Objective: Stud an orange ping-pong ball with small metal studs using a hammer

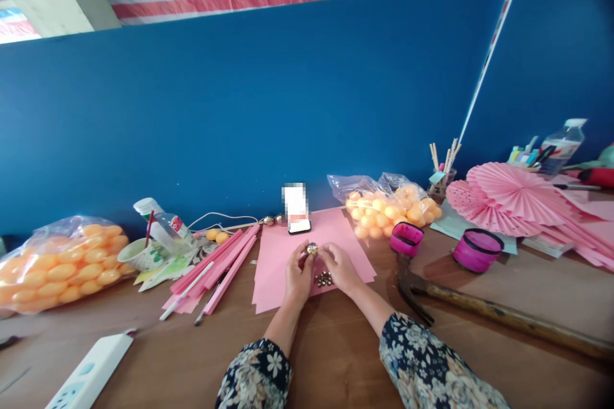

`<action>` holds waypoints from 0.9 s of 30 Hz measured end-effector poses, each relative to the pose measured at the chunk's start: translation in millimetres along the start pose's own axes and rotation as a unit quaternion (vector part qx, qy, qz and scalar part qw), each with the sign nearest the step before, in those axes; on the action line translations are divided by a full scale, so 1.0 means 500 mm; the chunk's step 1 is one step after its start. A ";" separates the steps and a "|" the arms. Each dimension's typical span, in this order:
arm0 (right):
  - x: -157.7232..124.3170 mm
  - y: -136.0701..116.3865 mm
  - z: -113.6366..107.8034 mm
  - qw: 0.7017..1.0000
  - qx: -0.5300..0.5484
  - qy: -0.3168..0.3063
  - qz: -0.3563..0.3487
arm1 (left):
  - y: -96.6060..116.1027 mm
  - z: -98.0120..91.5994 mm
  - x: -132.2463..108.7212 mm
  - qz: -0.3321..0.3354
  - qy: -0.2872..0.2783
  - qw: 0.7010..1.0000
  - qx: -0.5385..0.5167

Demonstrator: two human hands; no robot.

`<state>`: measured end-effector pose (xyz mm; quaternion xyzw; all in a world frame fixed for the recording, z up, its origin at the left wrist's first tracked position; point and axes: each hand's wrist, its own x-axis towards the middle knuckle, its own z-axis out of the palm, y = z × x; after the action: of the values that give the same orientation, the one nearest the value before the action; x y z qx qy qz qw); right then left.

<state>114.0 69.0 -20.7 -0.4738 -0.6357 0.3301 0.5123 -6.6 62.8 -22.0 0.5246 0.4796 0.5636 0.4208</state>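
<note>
My left hand [298,273] has its fingers closed round a small shiny metallic ball [312,248], held above pink paper sheets [275,262]. Just to the right, my right hand [338,265] is bent in towards the ball, its thumb and fingertips close together near it; whether they grip anything is too small to tell. Several small metallic beads [324,279] lie on the paper between my wrists. A phone [298,211] stands upright at the back of the paper, its screen blurred out.
Bags of orange balls [62,268] flank the paper on both sides. Pink strips [225,265] and a cup [142,255] lie left. Rightward are a hammer [503,316], magenta bands [478,250] and folded pink fans [513,198]. A power strip [91,370] sits front left.
</note>
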 end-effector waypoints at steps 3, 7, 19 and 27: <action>0.000 -0.002 0.000 1.000 0.001 -0.001 0.001 | -0.001 0.000 0.000 0.000 0.000 1.000 -0.001; 0.000 -0.005 0.000 1.000 0.001 -0.004 0.002 | -0.003 0.000 0.002 0.003 0.005 1.000 -0.001; 0.000 -0.002 -0.001 1.000 -0.008 -0.009 0.004 | -0.013 -0.002 0.004 -0.001 0.005 1.000 -0.005; 0.000 -0.001 -0.001 1.000 -0.017 -0.008 0.002 | -0.014 -0.002 0.006 0.000 0.008 1.000 -0.014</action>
<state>114.6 68.7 -20.2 -0.4809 -0.6445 0.3244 0.4982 -7.8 66.8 -28.3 0.5140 0.4753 0.5746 0.4240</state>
